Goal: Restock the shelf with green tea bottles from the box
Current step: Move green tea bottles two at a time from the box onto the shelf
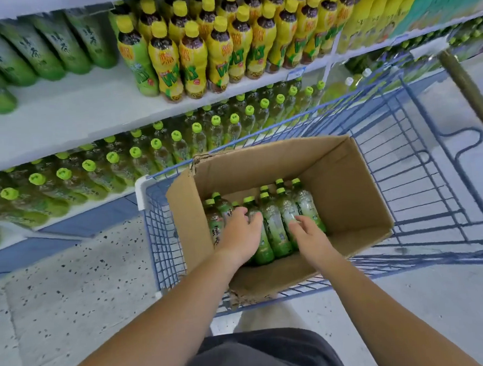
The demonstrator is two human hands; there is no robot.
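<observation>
the cardboard box (345,182) sits open inside the blue wire cart (420,172), at the cart's near left corner. the green tea bottles (274,226) lie on their sides in the left part of the box floor, packed side by side, caps pointing far; the right part of the box floor is bare cardboard.

the left hand (242,235) lies palm down on the leftmost bottles, fingers spread and curved over them; no bottle is lifted, and whether the fingers have closed round one cannot be told. the right hand (308,232) rests on the rightmost bottles, fingers loosely parted and touching the bottle surface, with nothing enclosed.

the shelf (69,119) stands to the left and far side of the cart. its middle level carries green-label bottles at far left and yellow-label bottles (198,52) further right, with a bare stretch of board near its front edge. the level below is filled with green-capped bottles (137,161) in rows.
</observation>
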